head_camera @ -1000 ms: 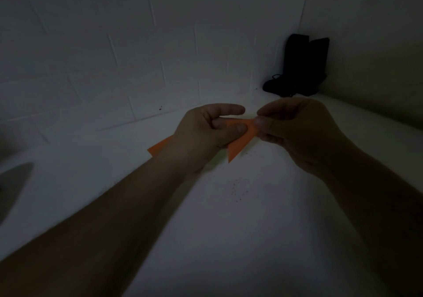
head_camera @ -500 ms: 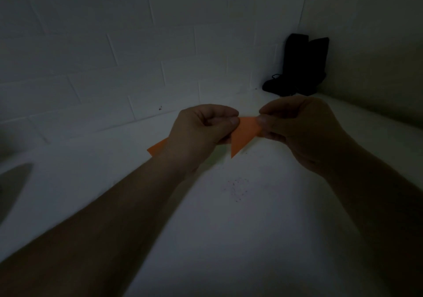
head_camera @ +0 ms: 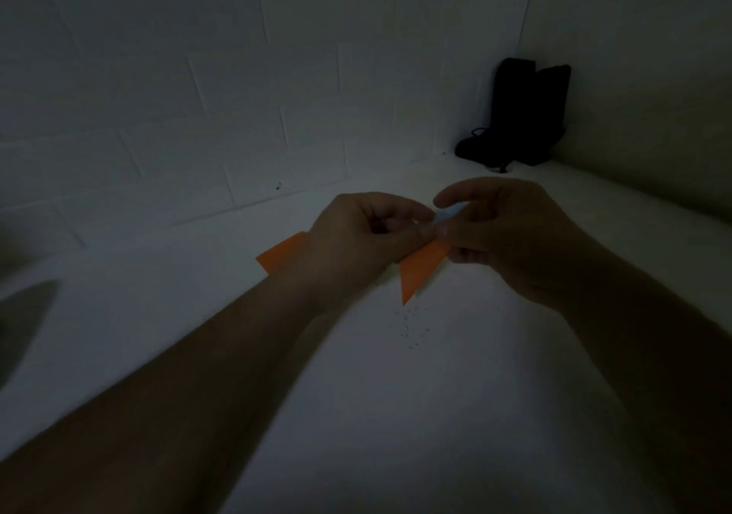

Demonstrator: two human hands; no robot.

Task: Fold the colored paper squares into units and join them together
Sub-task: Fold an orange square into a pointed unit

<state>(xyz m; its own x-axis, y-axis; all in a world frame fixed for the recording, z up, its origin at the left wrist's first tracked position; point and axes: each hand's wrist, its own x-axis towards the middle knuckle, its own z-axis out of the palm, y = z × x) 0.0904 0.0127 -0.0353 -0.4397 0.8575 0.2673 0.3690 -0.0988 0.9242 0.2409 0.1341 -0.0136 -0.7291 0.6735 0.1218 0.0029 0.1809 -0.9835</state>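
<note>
Both hands meet in mid-air above the white counter (head_camera: 396,414), and the folded orange paper unit (head_camera: 420,268) sits between them. The left hand (head_camera: 356,244) has its fingers (head_camera: 396,212) curled in, with the thumb tip pinching the paper near the middle; one orange end (head_camera: 281,254) pokes out past the back of that hand on its outer side. The right hand (head_camera: 511,240) pinches the same unit from the other side, thumb and curled fingers closing on it right beside the left fingertips, so the two grips nearly touch. Below the fingers a pointed orange flap hangs down toward the counter. Just above the right thumb a small pale blue bit of paper (head_camera: 449,210) shows, too dim to tell how it joins the orange. Beyond the fingers, in the far corner against the tiled wall (head_camera: 198,98), stands a dark object (head_camera: 523,113). A scatter of small dark specks (head_camera: 414,327) marks the counter just below the flap's tip.
</note>
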